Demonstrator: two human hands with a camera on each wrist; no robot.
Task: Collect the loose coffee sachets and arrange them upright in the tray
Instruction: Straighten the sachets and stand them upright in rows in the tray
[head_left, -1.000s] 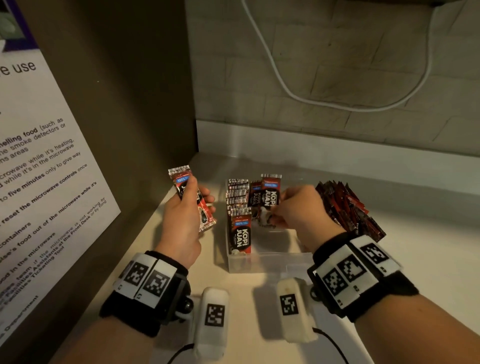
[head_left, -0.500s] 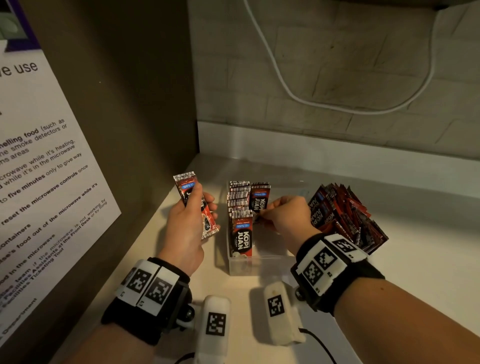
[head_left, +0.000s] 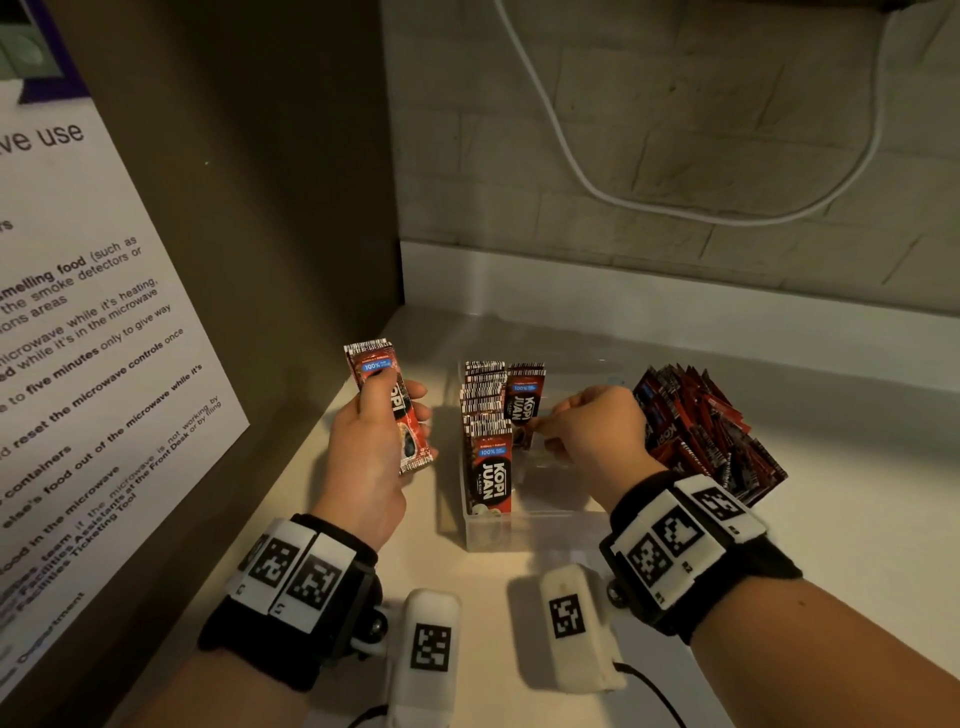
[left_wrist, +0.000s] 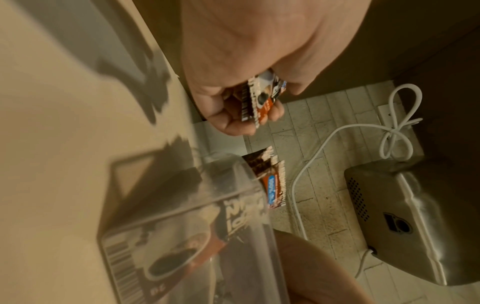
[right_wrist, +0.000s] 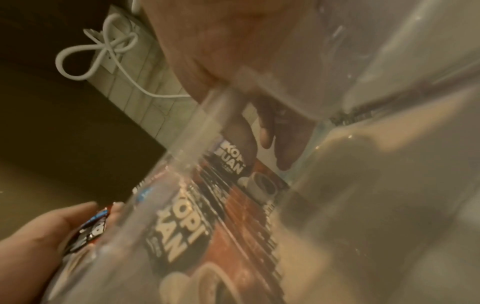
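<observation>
- Sachets (head_left: 485, 415) stand upright in a row along the left side of the clear tray (head_left: 535, 525) on the table (head_left: 857, 519); one more sachet (head_left: 524, 400) stands alone just right of the row, at the far end.
- Right hand (head_left: 587, 431) reaches into the tray, its fingertips (right_wrist: 284, 158) at the lower part of that lone sachet; the fingers look loosely bent, and whether they pinch it or only steady it cannot be told.
- Left hand (head_left: 371, 447) grips a small bundle of sachets (head_left: 392, 405) upright, thumb across the front, left of the tray and apart from it.
- A loose heap of sachets (head_left: 706, 436) lies just beyond the right wrist, outside the tray.
- To do this step well, I judge the lone sachet should be pressed flat against the row's side before letting go, bottom edge seated on the tray floor, so it does not lean or slide.
- Release gently; a quick pull could tip it.
- Feeding from the left bundle one at a time, all faces turned alike, should keep the new row tidy.
</observation>
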